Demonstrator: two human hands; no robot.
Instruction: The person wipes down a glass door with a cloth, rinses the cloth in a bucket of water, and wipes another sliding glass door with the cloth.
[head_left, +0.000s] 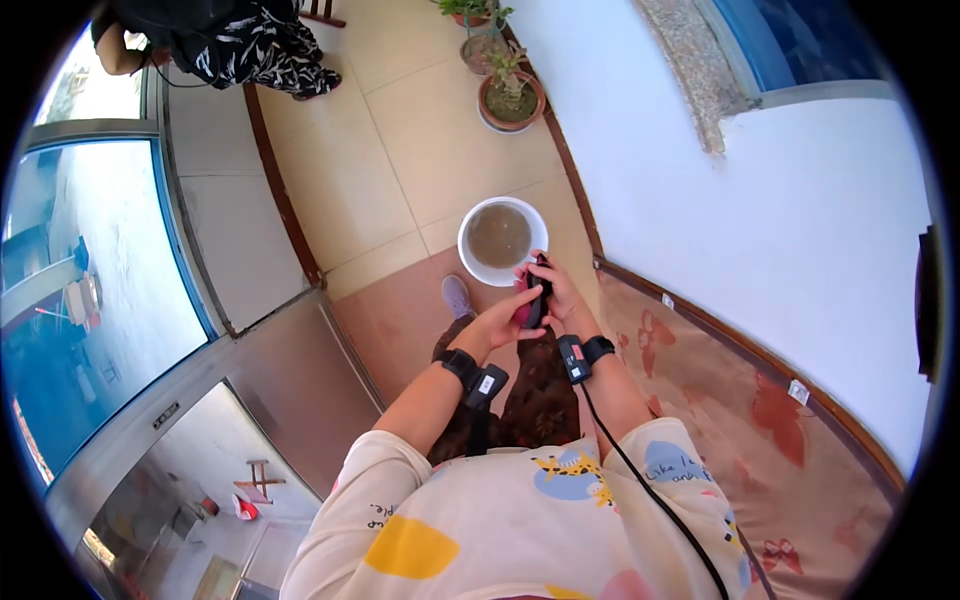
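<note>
Just in front of my body, my left hand [503, 318] and my right hand [563, 292] are closed round a small, dark, elongated object [538, 296]. Some magenta shows along its left side, but its kind cannot be made out. My fingers cover part of it. Close beyond both hands, a white basin [476, 268] on the floor holds murky brownish water [499, 236].
Potted plants [510, 100] stand along the white wall [640, 170]. Another person [250, 45] is at the upper left. Glass doors [110, 240] line the left side. A patterned brown covering [690, 370] lies right. A black cable [645, 475] runs from my right wrist.
</note>
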